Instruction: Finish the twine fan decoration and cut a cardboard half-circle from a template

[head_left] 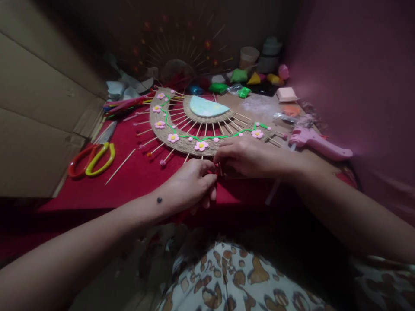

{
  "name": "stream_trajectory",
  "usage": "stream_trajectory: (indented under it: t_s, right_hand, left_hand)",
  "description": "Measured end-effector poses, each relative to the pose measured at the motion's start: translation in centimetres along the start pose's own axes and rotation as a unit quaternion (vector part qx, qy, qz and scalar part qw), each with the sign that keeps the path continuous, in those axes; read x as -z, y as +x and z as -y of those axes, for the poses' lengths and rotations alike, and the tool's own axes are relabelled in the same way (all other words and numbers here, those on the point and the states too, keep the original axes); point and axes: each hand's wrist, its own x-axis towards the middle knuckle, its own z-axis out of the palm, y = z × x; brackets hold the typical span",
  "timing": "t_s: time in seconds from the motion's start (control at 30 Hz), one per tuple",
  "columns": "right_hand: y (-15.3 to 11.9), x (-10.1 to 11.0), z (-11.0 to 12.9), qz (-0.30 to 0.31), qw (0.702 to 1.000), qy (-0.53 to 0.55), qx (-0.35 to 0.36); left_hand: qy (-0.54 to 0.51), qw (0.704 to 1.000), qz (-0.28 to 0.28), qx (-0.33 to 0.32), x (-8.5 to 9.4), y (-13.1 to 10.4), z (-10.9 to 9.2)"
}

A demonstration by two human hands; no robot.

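Observation:
A half-round fan-shaped craft piece (186,146) lies on the red cloth, its twine-wrapped band carrying pink clay flowers (201,146) and a green vine. Thin wooden sticks (206,128) radiate through it from a smaller twine half-circle with a pale blue centre (207,106). At the near edge, my left hand (196,183) has its fingers curled closed, a small red bit showing by the fingertips. My right hand (249,156) meets it there, fingers bent in a pinch around a stick's end. What exactly lies between the fingertips is mostly hidden.
Scissors (100,159) with red and yellow handles and a loose stick (120,166) lie left. A pink glue gun (320,143) rests right. Behind are colourful clay packs (239,76), a cup (249,56) and pipe cleaners (129,103). Cardboard (35,116) stands at left.

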Motion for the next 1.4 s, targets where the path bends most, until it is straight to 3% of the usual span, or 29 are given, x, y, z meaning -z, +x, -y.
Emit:
stream_trajectory:
  t_s: [0.13,0.4,0.5,0.6,0.7,0.8,0.9,0.97,1.1,1.4]
  right_hand:
    - [-0.2,0.2,0.4,0.028,0.999,0.015,-0.024]
    - [0.1,-0.9,0.6,0.004,0.998,-0.049,0.036]
    - [0.1,-0.9,0.8,0.007,0.997,-0.069,0.031]
    - [-0.1,-0.9,0.8,0.003,0.998,-0.059,0.03]
    - [-0.3,-1.0,0.6,-0.009,0.998,-0.041,0.037]
    - [-0.5,-0.9,0.6,0.004,0.999,-0.02,0.029]
    - [-0.5,-0.8,0.6,0.013,0.999,-0.005,0.033]
    - [-0.5,-0.7,0.6,0.004,0.999,-0.003,0.042]
    - [-0.5,-0.8,0.6,-0.025,0.997,0.016,0.07]
    - [-0.2,-1.2,0.7,-0.042,0.985,0.089,0.141]
  left_hand:
    - [-0.038,0.999,0.017,-0.007,0.0,0.4,1.0]
    - [-0.046,0.999,0.019,-0.007,-0.3,0.2,1.1]
    - [-0.009,1.0,0.001,-0.003,-0.3,0.1,0.9]
    - [0.072,0.996,-0.021,-0.043,-0.1,0.2,0.8]
    - [0.208,0.969,-0.065,-0.118,0.0,0.3,1.1]
    - [0.365,0.907,-0.127,-0.17,-0.2,0.3,1.5]
    - [0.486,0.84,-0.166,-0.174,-0.4,0.2,1.8]
    - [0.529,0.815,-0.167,-0.171,-0.6,0.1,1.9]
    - [0.548,0.805,-0.156,-0.168,-0.6,-0.2,2.0]
    - [0.539,0.813,-0.151,-0.164,0.0,-0.2,2.2]
